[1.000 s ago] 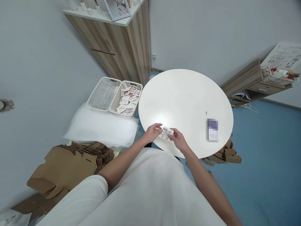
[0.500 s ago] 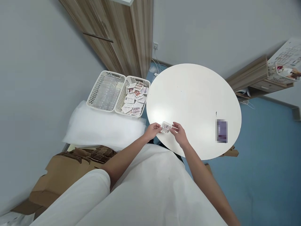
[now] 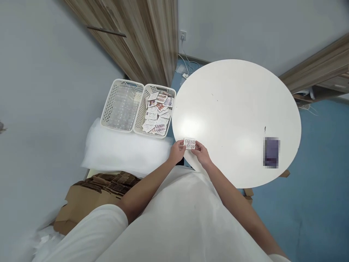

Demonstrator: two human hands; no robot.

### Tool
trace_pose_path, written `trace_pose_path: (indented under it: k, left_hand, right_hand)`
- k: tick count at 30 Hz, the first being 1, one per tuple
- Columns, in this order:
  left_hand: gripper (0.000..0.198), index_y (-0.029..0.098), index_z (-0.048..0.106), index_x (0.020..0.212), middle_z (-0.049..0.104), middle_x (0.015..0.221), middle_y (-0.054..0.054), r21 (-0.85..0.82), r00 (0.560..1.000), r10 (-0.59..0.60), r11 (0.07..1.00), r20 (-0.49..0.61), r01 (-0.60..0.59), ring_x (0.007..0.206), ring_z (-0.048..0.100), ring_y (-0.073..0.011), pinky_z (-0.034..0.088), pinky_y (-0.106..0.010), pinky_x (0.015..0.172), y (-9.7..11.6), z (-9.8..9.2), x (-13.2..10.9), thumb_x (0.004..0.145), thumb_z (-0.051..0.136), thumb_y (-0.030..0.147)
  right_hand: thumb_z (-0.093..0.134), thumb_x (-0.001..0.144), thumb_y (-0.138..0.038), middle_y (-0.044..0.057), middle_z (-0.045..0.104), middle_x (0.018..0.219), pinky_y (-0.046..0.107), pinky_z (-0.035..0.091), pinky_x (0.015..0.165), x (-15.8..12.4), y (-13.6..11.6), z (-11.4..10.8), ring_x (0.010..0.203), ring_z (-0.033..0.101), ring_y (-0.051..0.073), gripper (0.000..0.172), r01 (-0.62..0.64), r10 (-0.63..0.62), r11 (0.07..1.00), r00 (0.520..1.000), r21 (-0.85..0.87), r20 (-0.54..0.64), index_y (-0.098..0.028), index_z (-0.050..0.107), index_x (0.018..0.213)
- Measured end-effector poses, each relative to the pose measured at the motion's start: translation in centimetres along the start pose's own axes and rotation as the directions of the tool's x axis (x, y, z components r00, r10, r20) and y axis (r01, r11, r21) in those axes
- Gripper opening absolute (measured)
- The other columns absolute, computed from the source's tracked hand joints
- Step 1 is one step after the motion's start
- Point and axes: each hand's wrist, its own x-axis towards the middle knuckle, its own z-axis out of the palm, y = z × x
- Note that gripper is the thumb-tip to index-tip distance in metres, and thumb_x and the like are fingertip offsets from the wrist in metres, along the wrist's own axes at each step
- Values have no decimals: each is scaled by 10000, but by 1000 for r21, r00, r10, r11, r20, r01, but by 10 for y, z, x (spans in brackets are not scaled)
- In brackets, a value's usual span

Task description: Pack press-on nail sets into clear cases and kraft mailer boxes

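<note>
Fingers (image 3: pixel 182 145) pinch a small card (image 3: pixel 189 143) over the white table (image 3: pixel 231 105), baskets (image 3: pixel 141 106) alongside.

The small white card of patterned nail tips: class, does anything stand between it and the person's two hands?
Nothing visible does. The left hand and the right hand each grip the small white card of patterned nail tips directly, one at each end, above the near edge of the round white table.

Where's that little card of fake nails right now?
In the head view, the nail card is held between the left hand and right hand at the near left edge of the round white table, near the basket of similar cards.
</note>
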Motion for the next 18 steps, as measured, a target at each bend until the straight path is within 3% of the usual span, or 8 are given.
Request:
trace_pose_path:
  k: [5, 12, 15, 18]
  left_hand:
    - [418, 166, 505, 1154, 495, 1085, -102, 249, 999, 17, 968, 31, -24, 944, 521, -199, 444, -331, 808, 2, -2, 8, 741, 541, 220]
    - [539, 160, 387, 1264, 445, 1122, -111, 382, 996, 19, 923, 84, -50, 1041, 469, -232, 396, -363, 879, 0, 2, 12, 752, 520, 260]
    - [575, 148, 336, 1291, 425, 1181, -126, 458, 990, 94, 880, 101, -130, 1117, 415, -246, 358, -381, 927, -2, 0, 5, 755, 511, 259]
    - [544, 173, 358, 1276, 404, 1263, -126, 570, 964, 194, 777, 184, -265, 1189, 346, -269, 293, -413, 971, -4, -6, -4, 764, 511, 278]
  right_hand:
    - [631, 631, -344, 70, 438, 1198, 345, 447, 814, 16, 11, 4, 990, 462, 211, 650, -1, -3, 982, 1000, -189, -23, -234, 431, 1239]
    - [576, 676, -351, 92, 418, 1118, 367, 450, 806, 23, 18, 6, 925, 475, 211, 734, 91, -76, 933, 995, -349, 57, -229, 287, 1339]
    - [542, 700, -342, 96, 417, 1151, 382, 438, 821, 17, 20, 3, 981, 468, 221, 717, 165, -146, 896, 986, -412, 77, -234, 256, 1349]
    - [516, 720, -328, 98, 411, 1228, 425, 376, 888, 8, 24, -3, 1109, 402, 257, 630, 289, -275, 773, 955, -565, 112, -245, 326, 1315]
